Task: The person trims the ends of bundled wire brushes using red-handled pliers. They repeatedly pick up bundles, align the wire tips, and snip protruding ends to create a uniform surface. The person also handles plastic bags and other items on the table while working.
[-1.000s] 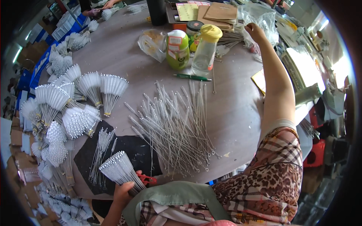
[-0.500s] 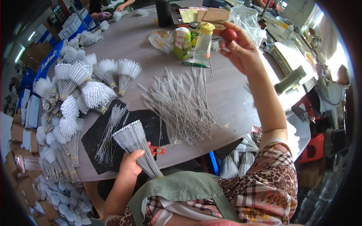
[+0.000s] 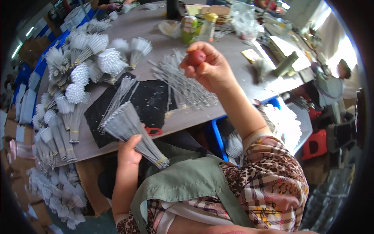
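From my end, the table [image 3: 145, 27] bears banded wire-brush bundles [image 3: 111, 62] at ten o'clock, seemingly done; loose wire brushes [image 3: 187, 85] at twelve lie unbundled. Near nine, the left hand [image 3: 130, 152] I watch grips a brush fan [image 3: 130, 123], long axis slanting, tips toward ten-thirty, banded end toward four-thirty. The right hand [image 3: 212, 70] pinches a small red ball [image 3: 196, 57], perhaps fruit.

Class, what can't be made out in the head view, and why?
In the head view:
- The far end of the red looped thing: hidden behind the brush bundle in the left hand.
- The far side of the round red thing: turned away, in the right hand.
- A co-worker: cut off by the top edge.
- Wires in the loose pile: blurred, overlapping.
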Tool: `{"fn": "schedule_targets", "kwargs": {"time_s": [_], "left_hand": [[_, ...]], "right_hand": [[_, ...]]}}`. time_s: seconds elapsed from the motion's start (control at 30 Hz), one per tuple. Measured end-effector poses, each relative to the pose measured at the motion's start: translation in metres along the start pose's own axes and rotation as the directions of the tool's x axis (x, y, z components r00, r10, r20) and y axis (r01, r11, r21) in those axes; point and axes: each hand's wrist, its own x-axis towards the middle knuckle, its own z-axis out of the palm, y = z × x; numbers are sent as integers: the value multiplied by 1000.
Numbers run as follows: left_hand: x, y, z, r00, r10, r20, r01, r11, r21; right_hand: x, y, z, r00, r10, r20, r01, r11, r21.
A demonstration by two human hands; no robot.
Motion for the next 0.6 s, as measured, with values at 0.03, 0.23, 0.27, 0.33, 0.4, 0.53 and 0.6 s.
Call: {"fn": "schedule_targets", "kwargs": {"time_s": [0.03,0.23,0.27,0.33,0.4,0.53,0.6], "left_hand": [[1,0,-5,1000,19,9,-19,1000,-9],[9,-1,-19,980,194,-45,-195,981,-15],[8,3,-10,981,190,-46,-189,982,5],[11,3,-8,980,194,-46,-195,981,-18],[6,10,-1,976,211,-55,-213,976,-43],[-1,7,-19,981,175,-79,-179,983,-49],[-10,6,-24,967,209,-148,-217,976,-36]], "right_hand": [[-7,-1,10,1000,-2,-27,0,997,-71],[-61,-15,103,979,-33,199,30,999,16],[-63,-19,115,953,-92,290,77,995,64],[-64,-28,138,918,-116,379,88,992,90],[-63,-37,156,866,-101,489,63,994,93],[-70,-47,174,799,-83,596,96,995,10],[-74,-53,178,765,-24,643,-18,998,59]]}}
